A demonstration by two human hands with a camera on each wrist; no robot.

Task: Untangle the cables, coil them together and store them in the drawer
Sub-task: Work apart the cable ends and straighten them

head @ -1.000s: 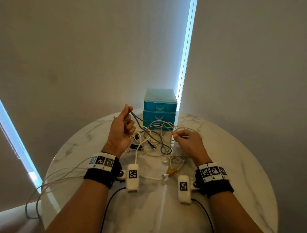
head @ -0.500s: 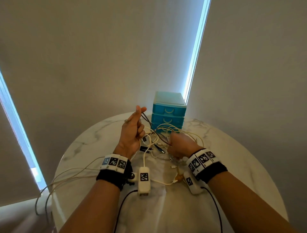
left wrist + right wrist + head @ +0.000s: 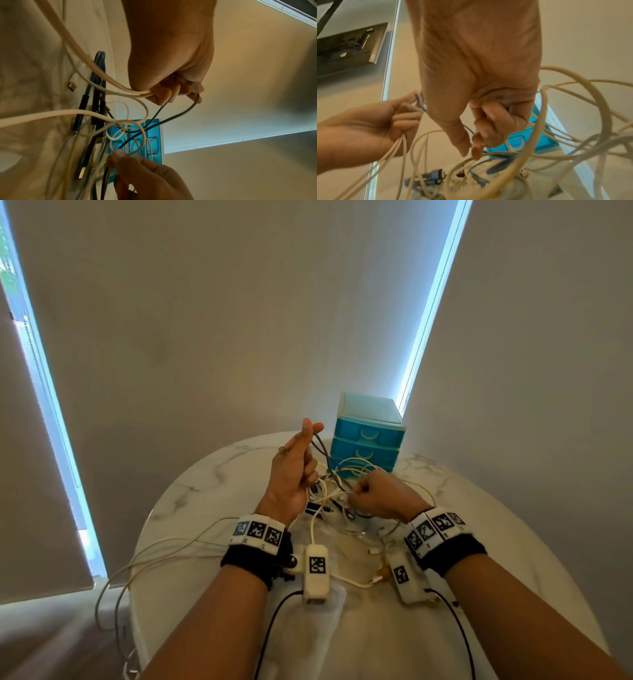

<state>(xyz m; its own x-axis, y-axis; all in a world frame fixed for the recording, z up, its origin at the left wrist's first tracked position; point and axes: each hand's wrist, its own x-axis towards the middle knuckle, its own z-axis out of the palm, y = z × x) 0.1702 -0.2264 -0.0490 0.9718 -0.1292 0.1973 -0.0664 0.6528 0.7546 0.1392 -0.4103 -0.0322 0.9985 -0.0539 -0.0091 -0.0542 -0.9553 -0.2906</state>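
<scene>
A tangle of white cables (image 3: pixel 346 474) and dark ones lies on the round marble table (image 3: pixel 212 474), in front of a blue three-drawer box (image 3: pixel 368 436) with all drawers closed. My left hand (image 3: pixel 294 467) is raised above the heap; it pinches a grey cable (image 3: pixel 320 448) between thumb and forefinger, while its curled fingers hold white cables (image 3: pixel 120 88). My right hand (image 3: pixel 380 494) is down in the tangle, thumb and forefinger pinching thin white strands (image 3: pixel 467 161). Blue-black USB cables (image 3: pixel 97 94) lie under the white loops.
White cable loops (image 3: pixel 137 563) trail off the table's left edge toward the floor. Loose connector ends (image 3: pixel 375 578) lie near my wrists. The drawer box stands at the table's far edge against the wall corner.
My left hand has lifted the grey cable a little higher. My right hand has turned over and dipped into the middle of the tangle, from holding a white strand at its right side.
</scene>
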